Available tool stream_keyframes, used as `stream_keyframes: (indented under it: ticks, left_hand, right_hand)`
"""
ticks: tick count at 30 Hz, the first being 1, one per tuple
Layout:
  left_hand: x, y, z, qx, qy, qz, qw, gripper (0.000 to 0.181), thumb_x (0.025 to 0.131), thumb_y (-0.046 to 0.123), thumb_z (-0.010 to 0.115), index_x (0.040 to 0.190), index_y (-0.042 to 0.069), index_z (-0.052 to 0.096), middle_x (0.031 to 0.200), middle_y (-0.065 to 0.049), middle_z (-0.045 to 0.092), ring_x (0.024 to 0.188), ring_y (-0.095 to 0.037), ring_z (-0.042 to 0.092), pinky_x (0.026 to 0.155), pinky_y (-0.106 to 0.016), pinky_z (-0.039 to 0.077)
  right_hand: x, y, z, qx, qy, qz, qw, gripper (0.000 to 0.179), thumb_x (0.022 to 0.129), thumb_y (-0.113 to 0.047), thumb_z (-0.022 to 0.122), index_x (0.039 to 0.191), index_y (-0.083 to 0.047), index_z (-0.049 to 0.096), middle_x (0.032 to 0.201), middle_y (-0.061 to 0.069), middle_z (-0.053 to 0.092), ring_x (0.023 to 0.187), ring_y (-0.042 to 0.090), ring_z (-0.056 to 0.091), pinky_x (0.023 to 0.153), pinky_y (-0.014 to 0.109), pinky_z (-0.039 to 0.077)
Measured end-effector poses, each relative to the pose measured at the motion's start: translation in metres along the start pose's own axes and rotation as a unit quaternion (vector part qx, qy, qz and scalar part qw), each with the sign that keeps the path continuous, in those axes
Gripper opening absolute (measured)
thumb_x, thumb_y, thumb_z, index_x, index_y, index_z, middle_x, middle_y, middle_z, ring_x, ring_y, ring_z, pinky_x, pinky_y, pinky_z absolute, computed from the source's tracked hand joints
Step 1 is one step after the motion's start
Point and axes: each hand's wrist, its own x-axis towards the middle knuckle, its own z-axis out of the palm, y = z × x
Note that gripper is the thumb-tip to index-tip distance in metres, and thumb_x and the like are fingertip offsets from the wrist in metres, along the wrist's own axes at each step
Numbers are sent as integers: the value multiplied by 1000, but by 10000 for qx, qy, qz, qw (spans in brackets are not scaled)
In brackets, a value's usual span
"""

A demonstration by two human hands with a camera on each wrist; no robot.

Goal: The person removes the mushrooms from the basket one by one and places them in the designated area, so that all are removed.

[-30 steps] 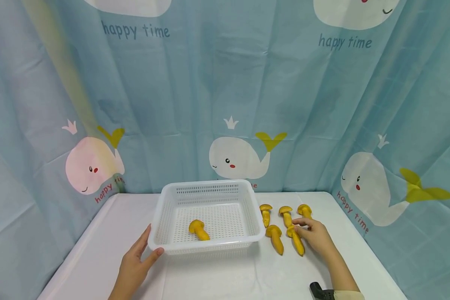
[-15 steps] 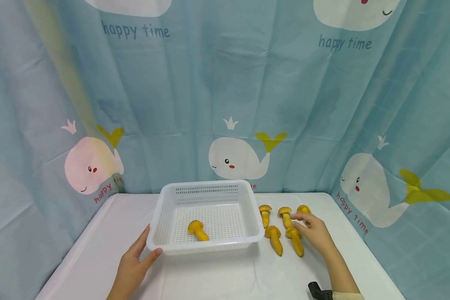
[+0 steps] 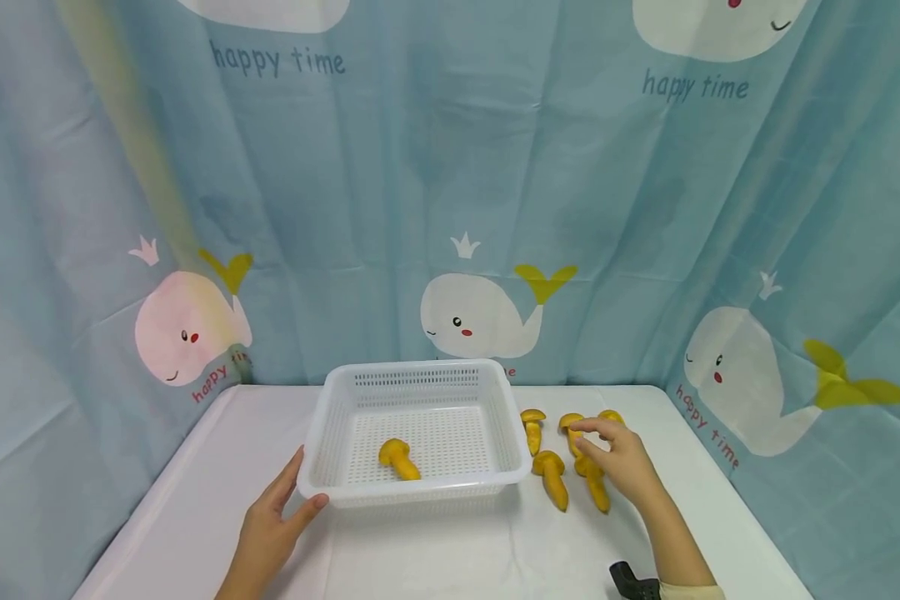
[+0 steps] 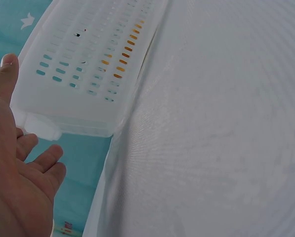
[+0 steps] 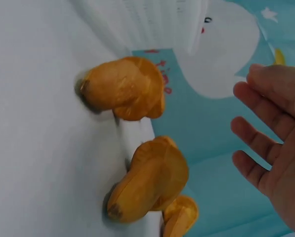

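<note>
A yellow mushroom (image 3: 399,459) lies inside a white perforated plastic basket (image 3: 420,483). My left hand (image 3: 266,525) spans the basket's front left corner, thumb at the front rim and the forefinger extended along the left side. My right hand (image 3: 621,458) hovers over the loose mushrooms right of the basket, thumb and fingers apart and holding nothing. Below it lies the front right mushroom (image 3: 594,487), partly hidden by the hand. Beside that one is the front left mushroom (image 3: 552,482). In the right wrist view the fingers are away from the mushrooms (image 5: 130,86).
Behind the front pair lie a back left mushroom (image 3: 533,432), a back middle mushroom (image 3: 570,421) and a partly hidden back right mushroom (image 3: 611,416). The white-covered table (image 3: 420,550) is bordered by a blue curtain (image 3: 390,208) with whale prints. A black wrist device (image 3: 633,582) sits on the right forearm.
My right hand has drawn up off the front right mushroom and shifted slightly left and away, overlapping the back middle one. The left hand and basket have stayed put.
</note>
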Motion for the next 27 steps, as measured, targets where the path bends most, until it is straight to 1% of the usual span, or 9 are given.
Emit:
stream_keyframes:
  ticks: [5, 8, 11, 12, 13, 15, 18, 21, 27]
  left_hand:
    - [-1, 1, 0, 72, -3, -57, 10000, 85, 91, 42, 77, 162, 33, 30, 164, -8, 36, 143, -44, 43, 109, -51, 40]
    - [-1, 1, 0, 67, -20, -35, 10000, 85, 92, 42, 77, 162, 33, 30, 164, -8, 36, 144, -44, 43, 110, -25, 41]
    - [0, 2, 0, 9, 12, 45, 10000, 84, 92, 40, 77, 162, 31, 31, 164, -10, 36, 144, -43, 43, 101, -1, 31]
    - [0, 2, 0, -7, 12, 53, 10000, 84, 92, 40, 77, 161, 32, 31, 164, -10, 36, 144, -43, 43, 97, 3, 25]
    - [0, 2, 0, -12, 14, 65, 10000, 84, 92, 39, 77, 162, 32, 31, 164, -10, 36, 144, -43, 43, 97, 3, 25]
    - [0, 2, -1, -5, 14, 58, 10000, 84, 92, 39, 77, 161, 33, 31, 164, -10, 36, 143, -44, 43, 101, -2, 31]
    - [0, 2, -1, 40, 5, 30, 10000, 85, 92, 41, 77, 162, 33, 30, 163, -10, 36, 142, -46, 44, 110, -30, 43]
    - [1, 2, 0, 49, -3, 32, 10000, 86, 92, 41, 77, 162, 31, 29, 163, -11, 35, 142, -47, 43, 109, -56, 39]
    - [1, 2, 0, 79, -25, -12, 10000, 87, 91, 43, 76, 162, 32, 28, 164, -9, 34, 144, -44, 43, 109, -55, 40]
  right_hand:
    - [4, -16, 3, 89, -23, -204, 9997, 29, 96, -37, 73, 119, -21, 75, 126, 5, 72, 126, 33, 58, 106, 66, 46]
    - [7, -28, 5, 40, -22, -280, 9996, 30, 96, -42, 72, 119, -24, 75, 126, 2, 71, 125, 30, 57, 104, 67, 47]
    - [12, -38, 7, 56, -75, -465, 9989, 30, 97, -39, 72, 122, -23, 74, 128, 1, 69, 124, 29, 57, 104, 67, 46]
    - [14, -42, 7, 91, -63, -474, 9988, 29, 96, -37, 73, 121, -23, 75, 128, -1, 69, 124, 28, 57, 104, 66, 47]
    - [15, -46, 8, 106, -70, -511, 9986, 27, 96, -35, 74, 121, -24, 75, 128, -1, 68, 125, 27, 58, 105, 66, 47]
    - [19, -55, 10, 90, -79, -546, 9984, 26, 95, -33, 75, 120, -25, 75, 129, -3, 68, 126, 26, 58, 105, 64, 48]
    - [25, -69, 13, 81, -147, -549, 9984, 27, 94, -38, 76, 120, -30, 75, 130, -5, 68, 128, 26, 58, 103, 62, 51]
    - [32, -84, 17, 127, -291, -582, 9978, 29, 93, -41, 75, 121, -32, 74, 132, -5, 67, 129, 27, 57, 103, 61, 52]
    - [47, -112, 31, 208, -517, -813, 9951, 26, 95, -33, 75, 121, -30, 75, 132, -5, 67, 131, 25, 55, 108, 59, 49]
